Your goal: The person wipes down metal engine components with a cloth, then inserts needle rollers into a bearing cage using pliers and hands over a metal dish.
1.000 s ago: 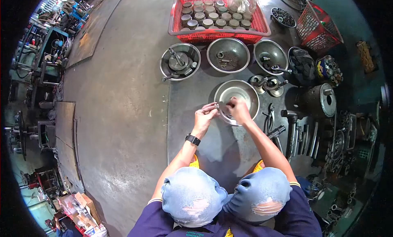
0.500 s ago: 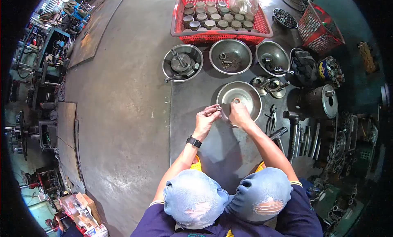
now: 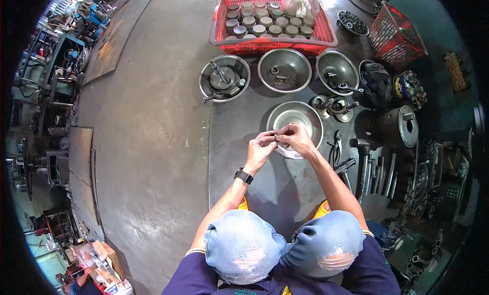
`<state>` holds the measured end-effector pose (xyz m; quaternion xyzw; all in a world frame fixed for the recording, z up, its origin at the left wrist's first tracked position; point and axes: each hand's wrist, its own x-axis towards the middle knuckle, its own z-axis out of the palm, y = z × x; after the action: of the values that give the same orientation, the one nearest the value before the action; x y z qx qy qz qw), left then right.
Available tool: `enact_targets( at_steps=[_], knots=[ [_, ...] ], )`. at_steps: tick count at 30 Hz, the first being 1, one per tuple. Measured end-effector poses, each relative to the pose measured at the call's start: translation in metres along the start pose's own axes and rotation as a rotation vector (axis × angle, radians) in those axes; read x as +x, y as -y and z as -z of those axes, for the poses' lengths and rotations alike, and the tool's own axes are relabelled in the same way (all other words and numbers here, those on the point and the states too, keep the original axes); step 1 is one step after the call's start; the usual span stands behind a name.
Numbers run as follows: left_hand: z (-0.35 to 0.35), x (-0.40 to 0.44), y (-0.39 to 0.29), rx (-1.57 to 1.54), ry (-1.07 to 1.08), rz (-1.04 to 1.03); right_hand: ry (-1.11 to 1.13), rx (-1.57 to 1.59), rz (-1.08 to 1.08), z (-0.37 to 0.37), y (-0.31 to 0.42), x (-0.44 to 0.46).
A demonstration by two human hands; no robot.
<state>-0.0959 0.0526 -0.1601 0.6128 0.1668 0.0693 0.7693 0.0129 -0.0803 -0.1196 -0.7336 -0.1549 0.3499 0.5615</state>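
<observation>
My left hand [image 3: 261,148] pinches a small metal part [image 3: 276,137] at the near left rim of a steel bowl [image 3: 304,113]. The part is mostly hidden by fingers, so its kind does not show. My right hand [image 3: 298,139] meets it there, thumb and fingertips pressed together at the same part. Whether the right fingers also hold a second tiny piece cannot be made out. Both hands are over the near side of the bowl, whose lower inside is partly covered by them.
Behind stand a bowl with a shafted metal part [image 3: 224,78], a bowl of small parts [image 3: 284,86] and a third bowl [image 3: 351,71]. A red crate [image 3: 275,44] holds several round metal pieces. At right lie pliers [image 3: 336,142], a hammer [image 3: 364,150] and metal rods [image 3: 381,173].
My right hand has come up out of the bowl and moved left to meet my left hand at the small part. My left hand has shifted slightly right.
</observation>
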Motion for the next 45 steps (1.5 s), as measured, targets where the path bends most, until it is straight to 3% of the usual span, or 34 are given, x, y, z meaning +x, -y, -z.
enact_targets(
  at_steps=[4, 6, 7, 8, 10, 17, 20, 23, 27, 32, 34, 38, 45],
  knots=[
    [-0.003, -0.003, -0.011, -0.037, 0.015, 0.055, -0.010, 0.009, -0.035, 0.002, -0.003, -0.001],
    [-0.001, -0.004, -0.014, -0.094, 0.002, 0.088, -0.184, -0.135, 0.006, 0.001, -0.003, -0.003],
    [0.001, -0.004, -0.015, -0.154, -0.017, 0.103, -0.236, -0.477, 0.275, -0.002, -0.015, -0.003],
    [0.002, -0.004, -0.016, -0.213, -0.035, 0.118, -0.199, -0.597, 0.150, -0.004, -0.028, -0.003],
    [0.005, -0.004, -0.014, -0.246, -0.047, 0.123, -0.175, -0.802, 0.109, -0.012, -0.048, 0.001],
    [0.007, -0.006, -0.015, -0.324, -0.078, 0.205, -0.143, -1.032, 0.285, -0.017, -0.044, 0.004],
    [0.004, -0.004, -0.017, -0.317, -0.058, 0.191, -0.208, -0.970, 0.241, -0.008, -0.025, 0.000],
    [0.000, -0.003, -0.014, -0.271, -0.039, 0.143, -0.169, -0.136, 0.045, 0.008, -0.018, 0.002],
    [-0.005, -0.001, -0.012, -0.190, -0.018, 0.120, -0.003, 0.141, 0.052, 0.012, -0.001, -0.002],
    [-0.005, 0.001, -0.007, -0.159, -0.020, 0.079, 0.030, 0.154, -0.039, 0.005, 0.001, -0.001],
    [-0.002, 0.002, -0.005, 0.055, 0.027, -0.034, 0.018, 0.065, 0.004, 0.005, -0.003, -0.001],
    [-0.004, 0.002, -0.006, -0.083, 0.042, 0.035, 0.018, 0.087, -0.003, 0.006, -0.002, -0.003],
    [-0.001, 0.001, 0.003, -0.007, 0.069, -0.014, 0.036, 0.071, 0.000, 0.004, -0.011, -0.003]
  ],
)
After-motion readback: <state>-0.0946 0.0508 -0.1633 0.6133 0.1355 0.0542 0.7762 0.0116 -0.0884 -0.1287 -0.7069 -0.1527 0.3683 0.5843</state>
